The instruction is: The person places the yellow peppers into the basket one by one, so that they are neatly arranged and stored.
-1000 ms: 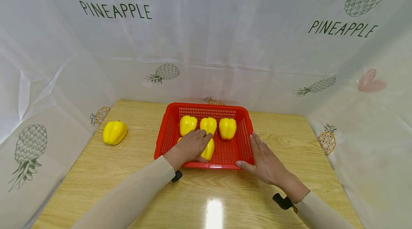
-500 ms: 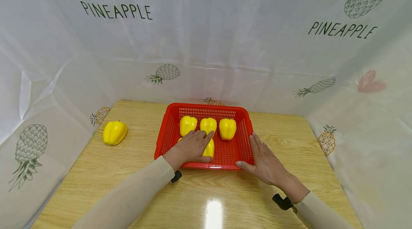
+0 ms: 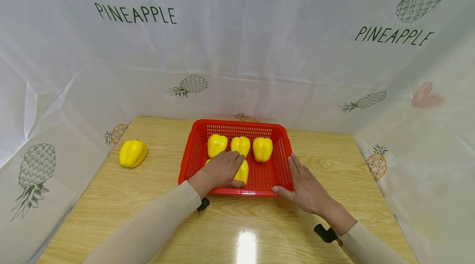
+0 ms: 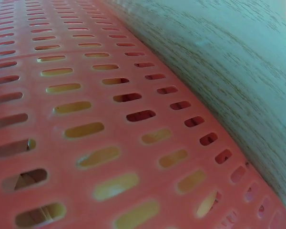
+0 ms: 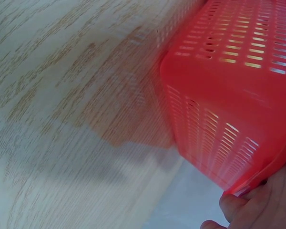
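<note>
A red plastic basket (image 3: 259, 192) with slotted walls holds several yellow bell peppers. Over its front part, my left hand (image 3: 219, 170) grips one yellow bell pepper (image 3: 243, 170), index finger along the back and thumb in front. Another pepper is mostly hidden beneath that hand. Three more, a left pepper (image 3: 217, 145), a middle pepper (image 3: 240, 145) and a right pepper (image 3: 262, 149), stand in a row behind. My right hand (image 3: 307, 187) rests at the basket's front right corner, fingers straight along the side and thumb on the front rim. Fingertips (image 5: 236, 205) show at the rim in the right wrist view.
One loose yellow bell pepper (image 3: 132, 153) lies on the wooden table (image 3: 156, 214) at the left. A pale pineapple-print curtain (image 3: 259, 49) encloses the table's back and sides. The slotted basket wall (image 4: 105, 143) fills much of the left wrist view.
My left thumb has shifted slightly right along the front of the pepper, and that pepper sits a touch farther right. The right hand and basket hold their places.
</note>
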Motion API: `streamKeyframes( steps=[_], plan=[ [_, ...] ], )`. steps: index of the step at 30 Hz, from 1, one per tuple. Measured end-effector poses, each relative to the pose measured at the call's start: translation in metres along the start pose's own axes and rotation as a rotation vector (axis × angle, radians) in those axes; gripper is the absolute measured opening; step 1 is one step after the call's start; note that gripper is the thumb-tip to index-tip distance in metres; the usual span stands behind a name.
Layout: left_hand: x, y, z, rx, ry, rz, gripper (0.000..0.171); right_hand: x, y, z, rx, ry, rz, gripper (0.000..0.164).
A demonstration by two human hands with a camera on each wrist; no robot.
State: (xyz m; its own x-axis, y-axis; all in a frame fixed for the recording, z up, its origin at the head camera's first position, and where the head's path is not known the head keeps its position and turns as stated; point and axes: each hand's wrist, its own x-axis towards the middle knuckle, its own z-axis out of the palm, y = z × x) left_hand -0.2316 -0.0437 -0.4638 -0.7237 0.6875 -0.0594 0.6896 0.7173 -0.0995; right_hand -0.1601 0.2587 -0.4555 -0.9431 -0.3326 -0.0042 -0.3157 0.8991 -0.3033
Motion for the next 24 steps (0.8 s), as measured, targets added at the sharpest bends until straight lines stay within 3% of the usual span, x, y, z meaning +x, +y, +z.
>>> streamKeyframes(
  steps=[24],
  plan=[
    [-0.0036,-0.002,0.0016,-0.026,0.008,0.013,0.095,0.0003,0.0011,0.0018,0.002,0.002,0.001,0.113]
  ],
)
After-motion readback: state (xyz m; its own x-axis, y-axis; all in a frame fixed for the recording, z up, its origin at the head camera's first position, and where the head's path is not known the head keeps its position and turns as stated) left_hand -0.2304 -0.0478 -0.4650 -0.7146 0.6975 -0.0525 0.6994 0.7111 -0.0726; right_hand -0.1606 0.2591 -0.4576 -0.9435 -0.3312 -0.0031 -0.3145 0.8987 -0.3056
